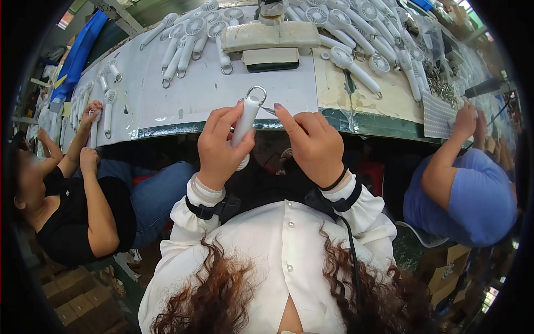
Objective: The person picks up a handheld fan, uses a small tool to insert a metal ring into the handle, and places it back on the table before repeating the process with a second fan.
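My left hand (pixel 216 147) is closed around the handle of a small white handheld fan (pixel 245 125), held upright just over the near table edge. Its round head shows partly below that hand. A metal clip ring (pixel 257 89) stands at the upper end of the handle. To its right, my right hand (pixel 318 146) is closed, thumb and forefinger pinching a thin metal piece (pixel 268 110) that reaches toward the ring's base. Most of this piece is hidden by the fingers, so its kind is unclear.
Several white fans with clip rings lie at the far left (pixel 192 36) and far right (pixel 361 33). A wrapped bar (pixel 270 36) stands between them, above a dark tray (pixel 272 67). Loose metal clips (pixel 439 83) lie right. Co-workers sit at left (pixel 83 206) and right (pixel 461 195).
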Action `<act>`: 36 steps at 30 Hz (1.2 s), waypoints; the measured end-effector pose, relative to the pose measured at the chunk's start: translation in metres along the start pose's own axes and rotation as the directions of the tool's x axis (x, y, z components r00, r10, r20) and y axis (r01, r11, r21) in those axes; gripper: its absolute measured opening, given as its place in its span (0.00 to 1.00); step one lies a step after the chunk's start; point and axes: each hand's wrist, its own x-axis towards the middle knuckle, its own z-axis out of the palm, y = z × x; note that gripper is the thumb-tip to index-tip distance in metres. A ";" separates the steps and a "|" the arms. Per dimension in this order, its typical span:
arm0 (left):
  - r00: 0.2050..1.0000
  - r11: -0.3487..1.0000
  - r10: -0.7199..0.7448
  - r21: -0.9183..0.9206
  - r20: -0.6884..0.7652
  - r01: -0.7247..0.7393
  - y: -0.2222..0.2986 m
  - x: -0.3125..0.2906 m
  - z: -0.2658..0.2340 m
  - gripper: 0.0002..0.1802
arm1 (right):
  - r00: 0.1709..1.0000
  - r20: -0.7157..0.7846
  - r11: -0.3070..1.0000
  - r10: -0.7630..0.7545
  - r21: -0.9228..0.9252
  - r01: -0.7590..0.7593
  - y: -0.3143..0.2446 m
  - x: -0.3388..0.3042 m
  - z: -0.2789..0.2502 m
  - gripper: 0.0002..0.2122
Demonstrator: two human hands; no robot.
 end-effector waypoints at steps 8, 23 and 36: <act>0.996 0.993 -0.080 -0.086 0.031 0.083 -0.001 0.000 -0.002 0.29 | 0.995 -0.092 0.998 0.030 0.050 -0.026 0.011 0.001 0.001 0.23; 0.997 0.997 -0.060 -0.041 0.053 0.062 -0.004 -0.001 0.000 0.29 | 1.000 -0.012 0.998 0.005 0.059 -0.004 0.009 0.002 0.001 0.22; 1.000 0.997 0.018 0.071 0.012 -0.019 -0.005 -0.003 0.001 0.28 | 1.000 -0.013 0.999 -0.012 0.053 0.012 0.009 0.000 0.005 0.22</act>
